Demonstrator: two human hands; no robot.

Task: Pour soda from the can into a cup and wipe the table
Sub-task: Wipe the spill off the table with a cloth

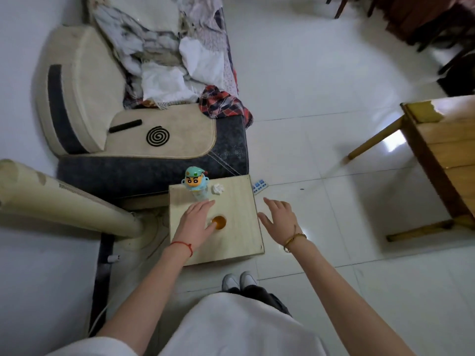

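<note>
A glossy white tiled floor [295,104] fills the room, and on it stands a small, low wooden tabletop [239,247], seen from above by a person standing over it.

Nearest the viewer, both forearms reach down and forward. The left hand [194,220] lies over the tabletop with its fingers straight and spread, holding nothing; its thumb is touching or just beside the cup [219,222]. The right hand [279,219] hovers just off the tabletop's right edge, over the floor, fingers likewise splayed and empty.

The cup sits near the middle of the tabletop between the two hands, upright, its mouth showing amber liquid, so some drink seems already poured. Beyond the left fingertips stands a container with a cartoon-figure top [196,185], upright near the far edge; whether this is the soda can I cannot tell. Just to its right lies a crumpled white tissue [218,188].

For wiping, the tissue lies ahead of both hands, toward the far edge, a little nearer the left fingertips, though the right hand has the clearer path, I judge.

Farther back is a sofa [159,140] heaped with laundry [167,55].
</note>
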